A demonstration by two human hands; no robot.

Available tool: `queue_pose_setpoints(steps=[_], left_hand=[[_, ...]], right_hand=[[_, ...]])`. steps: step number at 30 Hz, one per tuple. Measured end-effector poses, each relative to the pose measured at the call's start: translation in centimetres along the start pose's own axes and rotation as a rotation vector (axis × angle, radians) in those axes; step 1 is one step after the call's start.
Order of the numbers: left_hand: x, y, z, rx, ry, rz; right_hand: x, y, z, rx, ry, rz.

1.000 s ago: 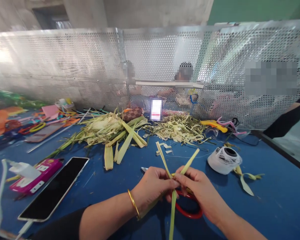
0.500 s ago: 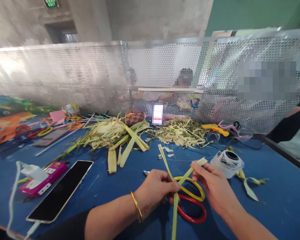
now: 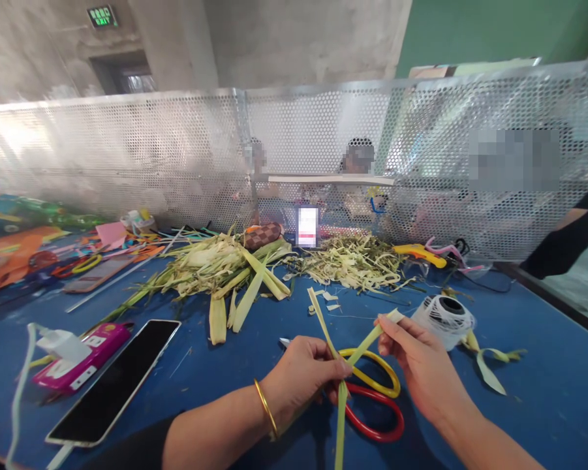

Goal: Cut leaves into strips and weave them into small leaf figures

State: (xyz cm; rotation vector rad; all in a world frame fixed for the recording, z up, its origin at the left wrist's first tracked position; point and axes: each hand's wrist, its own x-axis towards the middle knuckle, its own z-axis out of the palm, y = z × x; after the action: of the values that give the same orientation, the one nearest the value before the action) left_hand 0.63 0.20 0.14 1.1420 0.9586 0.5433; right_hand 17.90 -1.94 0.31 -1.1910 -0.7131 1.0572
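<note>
Pale green strips of dried husk or leaf [image 3: 341,418] cross just at the fingertips of my left hand [image 3: 307,369], which pinches them between thumb and fingers. One strip hangs down toward me, another points up and away. My right hand [image 3: 414,352] pinches the end of a strip that slants up to the right. Beneath my hands lie scissors with one yellow and one red handle loop [image 3: 389,436]; their blade tip shows left of my left hand. Just beyond my right hand stands a spool of white thread [image 3: 445,320].
Husk leaves [image 3: 200,264] and a heap of thin shreds [image 3: 355,261] lie at the back. A phone [image 3: 115,382] and a magenta power strip [image 3: 83,359] are at left. A yellow-handled tool [image 3: 421,253] lies back right. A perforated metal screen [image 3: 176,150] closes the far side, with people behind.
The view has tilted up slightly. Both hands keep their pinch on the strips, with almost no movement between them.
</note>
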Motion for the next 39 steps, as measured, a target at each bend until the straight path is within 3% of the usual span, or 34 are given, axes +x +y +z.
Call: queue_pose_setpoints(steps=[9,16,25,27,33,39], left_hand=[[-0.1,0.1,0.1,0.006,0.000,-0.012],[-0.1,0.1,0.2,0.001,0.004,-0.007],[0.0,0.3,0.1,-0.003,0.002,0.006],[-0.1,0.4,0.1,0.007,-0.025,0.002],[-0.2,0.6,0.0,0.018,-0.013,-0.015],[-0.4,0.8,0.1,-0.047,-0.017,-0.054]], right_hand=[[0.3,0.2,-0.4,-0.009,0.016,-0.065],[0.5,0.1,-0.4,-0.008,0.022,-0.024],[-1.2,0.6,1.0,-0.265,-0.344,0.143],[-1.5,0.7,1.3,-0.263,-0.371,0.157],[-1.4,1.1,1.0,-0.242,-0.318,0.114],[-0.5,0.7,0.3,-0.108,-0.091,0.034]])
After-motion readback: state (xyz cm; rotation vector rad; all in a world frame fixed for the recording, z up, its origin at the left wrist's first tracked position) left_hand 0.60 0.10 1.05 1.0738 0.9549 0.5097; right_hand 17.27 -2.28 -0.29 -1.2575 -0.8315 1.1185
